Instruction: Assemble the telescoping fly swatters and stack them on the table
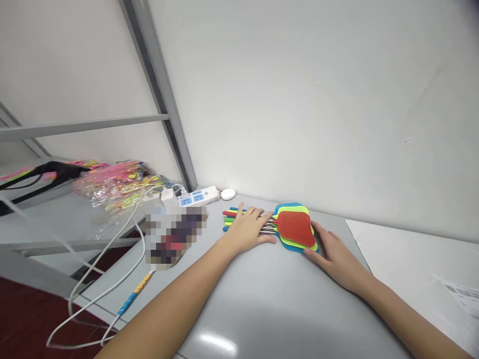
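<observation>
A bundle of telescopic fly swatters (296, 227) lies on the grey tabletop, with a red mesh head on top and yellow-green and blue heads under it. Their metal shafts and several coloured handles (228, 221) point left. My left hand (249, 229) lies across the shafts, fingertips on the far side and thumb on the near side, closed over the bundle. At the right end of the heads, my right hand (333, 254) holds the edge between thumb and fingers. The undersides of the fingers are hidden.
A white power strip (198, 197) and a small white round device (228, 194) sit by the wall. Left of the hands are a blurred-out phone-like object (177, 239) and a looping white cable (112, 289). Plastic-wrapped colourful goods (116, 184) fill a shelf. White sheeting (404, 264) lies right.
</observation>
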The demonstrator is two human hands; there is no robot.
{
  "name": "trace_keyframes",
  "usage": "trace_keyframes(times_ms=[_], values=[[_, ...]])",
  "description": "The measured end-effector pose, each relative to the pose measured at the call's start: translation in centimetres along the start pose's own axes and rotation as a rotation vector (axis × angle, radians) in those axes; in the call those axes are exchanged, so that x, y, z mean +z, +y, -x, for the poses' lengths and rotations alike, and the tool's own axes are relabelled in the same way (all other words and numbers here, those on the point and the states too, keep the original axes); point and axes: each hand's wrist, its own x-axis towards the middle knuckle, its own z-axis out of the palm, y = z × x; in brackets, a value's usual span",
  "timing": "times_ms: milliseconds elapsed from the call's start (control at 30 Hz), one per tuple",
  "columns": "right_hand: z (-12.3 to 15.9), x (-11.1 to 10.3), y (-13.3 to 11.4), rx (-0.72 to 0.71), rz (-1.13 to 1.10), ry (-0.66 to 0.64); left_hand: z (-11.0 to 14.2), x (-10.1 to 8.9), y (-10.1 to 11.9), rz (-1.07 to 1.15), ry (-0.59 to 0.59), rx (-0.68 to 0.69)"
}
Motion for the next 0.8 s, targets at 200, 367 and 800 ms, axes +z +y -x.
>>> trace_keyframes(times_ms=[200,367,800], values=[[-0.1,0.7,0.6,0.089,0.069,0.021,-0.7,0.5,-1.3,0.032,-0.034,0.034],[-0.2,1.3,1.2,0.165,0.163,0.054,-1.9,0.8,-2.6,0.017,-0.044,0.074],[0.3,1.4,1.4,0.18,0.361,-0.101,-1.0,-1.7,3.7,0.122,0.016,0.265]])
